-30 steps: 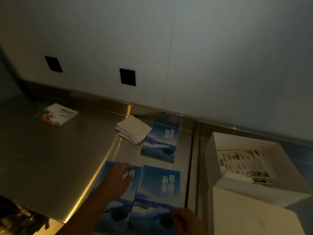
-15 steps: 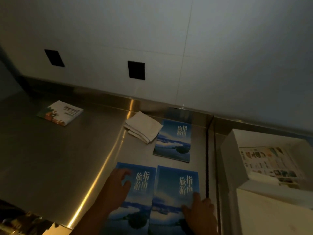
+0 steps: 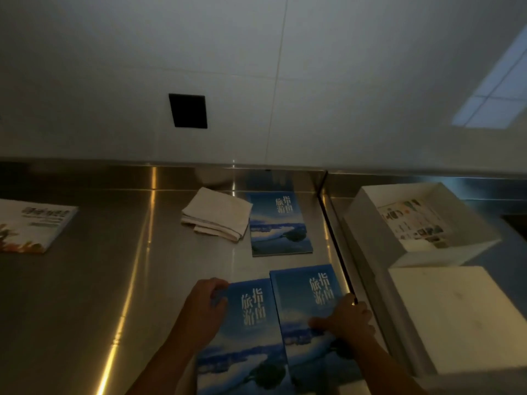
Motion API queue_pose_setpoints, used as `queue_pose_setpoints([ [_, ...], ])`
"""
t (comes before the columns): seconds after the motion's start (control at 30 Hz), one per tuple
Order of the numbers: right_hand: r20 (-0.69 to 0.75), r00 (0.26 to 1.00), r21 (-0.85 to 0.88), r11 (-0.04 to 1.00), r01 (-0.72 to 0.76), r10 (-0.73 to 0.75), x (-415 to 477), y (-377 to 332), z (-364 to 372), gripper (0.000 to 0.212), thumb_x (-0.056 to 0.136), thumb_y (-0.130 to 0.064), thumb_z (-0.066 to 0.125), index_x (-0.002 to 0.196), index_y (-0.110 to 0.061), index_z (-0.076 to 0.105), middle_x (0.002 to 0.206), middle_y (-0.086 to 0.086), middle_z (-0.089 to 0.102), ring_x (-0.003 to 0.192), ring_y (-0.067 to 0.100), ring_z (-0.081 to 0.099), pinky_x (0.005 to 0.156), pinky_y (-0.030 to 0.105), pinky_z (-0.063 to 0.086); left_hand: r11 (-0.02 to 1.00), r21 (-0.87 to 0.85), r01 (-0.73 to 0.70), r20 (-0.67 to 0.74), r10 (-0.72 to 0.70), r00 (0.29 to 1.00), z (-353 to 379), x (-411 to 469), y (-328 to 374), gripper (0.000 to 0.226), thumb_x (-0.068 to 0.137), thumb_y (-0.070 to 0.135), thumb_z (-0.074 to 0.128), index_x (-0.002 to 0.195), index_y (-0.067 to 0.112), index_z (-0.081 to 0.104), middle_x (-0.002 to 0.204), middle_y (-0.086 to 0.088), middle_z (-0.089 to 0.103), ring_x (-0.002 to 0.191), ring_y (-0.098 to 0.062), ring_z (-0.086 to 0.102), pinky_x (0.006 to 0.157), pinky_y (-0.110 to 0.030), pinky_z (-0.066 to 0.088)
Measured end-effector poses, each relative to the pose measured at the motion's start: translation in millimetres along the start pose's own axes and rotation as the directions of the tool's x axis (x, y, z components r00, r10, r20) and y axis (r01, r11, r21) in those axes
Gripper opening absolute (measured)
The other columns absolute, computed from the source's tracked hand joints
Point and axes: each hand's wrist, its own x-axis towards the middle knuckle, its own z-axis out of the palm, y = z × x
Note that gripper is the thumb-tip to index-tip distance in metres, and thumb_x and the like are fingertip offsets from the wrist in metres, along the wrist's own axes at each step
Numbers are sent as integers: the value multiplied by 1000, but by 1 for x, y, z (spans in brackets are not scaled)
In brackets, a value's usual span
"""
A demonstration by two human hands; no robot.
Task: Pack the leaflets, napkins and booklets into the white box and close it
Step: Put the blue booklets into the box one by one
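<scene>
Two blue booklets lie side by side on the steel counter in front of me. My left hand [image 3: 205, 306] curls over the top left corner of the left booklet [image 3: 251, 337]. My right hand [image 3: 346, 317] holds the right edge of the right booklet [image 3: 305, 292], thumb on its cover; this booklet slightly overlaps the left one. A third blue booklet [image 3: 281, 223] lies farther back, beside folded white napkins [image 3: 216, 213]. The open white box [image 3: 368, 223] stands at the right with a printed leaflet [image 3: 413, 223] inside. Another leaflet [image 3: 31, 223] lies far left.
The box's white lid [image 3: 456, 317] lies in front of the box at the near right. A dark seam [image 3: 333, 238] splits the counter between the booklets and the box. A tiled wall with a black socket [image 3: 188, 111] rises behind the counter.
My right hand has moved up from the right booklet's bottom edge to its right edge. My left hand has slid to the left booklet's top left corner. The view has moved closer and to the right.
</scene>
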Motion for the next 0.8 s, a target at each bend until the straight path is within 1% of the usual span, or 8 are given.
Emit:
queue_pose_setpoints([
  [0.07, 21, 1000, -17, 1000, -20, 20, 3, -1, -5, 134, 41, -59, 85, 144, -8, 15, 142, 17, 32, 132, 33, 33, 108, 47, 34, 1000, -15, 5, 4, -5, 1000, -1, -3, -3, 24, 85, 1, 57, 105, 15, 57, 108, -7, 55, 94, -13, 53, 79, -16, 38],
  [0.27, 69, 997, 48, 998, -30, 27, 2, 4, -10, 126, 44, -55, 89, 141, -1, 29, 138, 19, 45, 128, 32, 44, 107, 44, 38, 999, -37, 19, 65, -17, 998, -1, -10, -8, 26, 84, -4, 56, 106, 11, 58, 108, -8, 55, 96, -17, 52, 80, -19, 37],
  [0.37, 8, 998, 83, 995, -59, 58, 0, 5, -8, 128, 44, -49, 91, 140, -2, 23, 137, 19, 43, 127, 32, 43, 106, 43, 38, 998, -53, 26, 73, -22, 997, -3, -10, -7, 28, 83, -5, 56, 101, 17, 56, 106, -7, 55, 97, -18, 52, 82, -22, 37],
  [0.43, -14, 998, 186, 981, -54, 58, -1, 6, -5, 122, 45, -40, 93, 138, -5, 21, 129, 14, 46, 118, 29, 48, 98, 42, 44, 998, -51, 32, 77, -28, 997, -4, -10, -7, 28, 83, -4, 56, 101, 18, 55, 106, -6, 54, 97, -17, 51, 83, -23, 37],
  [0.5, -17, 1000, 263, 965, -19, 24, 1, 6, 1, 115, 50, -33, 92, 136, -8, 20, 110, 5, 47, 98, 19, 52, 83, 34, 46, 998, -47, 41, 84, -37, 996, -3, -9, -7, 27, 84, -3, 56, 103, 15, 57, 108, -5, 55, 98, -16, 51, 83, -23, 38],
  [0.57, -5, 1000, 238, 971, 8, -7, 5, 6, 7, 100, 58, -34, 88, 132, -5, 26, 105, 3, 50, 93, 15, 53, 84, 31, 45, 998, -40, 43, 100, -39, 994, -2, -10, -7, 27, 84, -2, 56, 105, 14, 57, 108, -5, 55, 98, -16, 51, 82, -22, 38],
  [0.63, -6, 1000, 244, 970, 4, -2, 13, 9, 11, 78, 62, -33, 85, 122, -7, 43, 106, 6, 59, 95, 19, 60, 86, 34, 48, 999, -36, 34, 118, -30, 993, -1, -10, -7, 27, 85, 0, 56, 105, 18, 56, 109, -3, 55, 98, -15, 51, 82, -21, 38],
  [0.8, 44, 998, 353, 934, -54, 41, 23, 20, 7, 27, 64, -24, 80, 80, -19, 58, 95, 7, 67, 68, 12, 59, 62, 28, 51, 998, -45, 38, 134, -32, 991, 1, -8, -3, 27, 84, 1, 57, 98, 24, 55, 107, -3, 56, 97, -16, 53, 81, -22, 38],
])
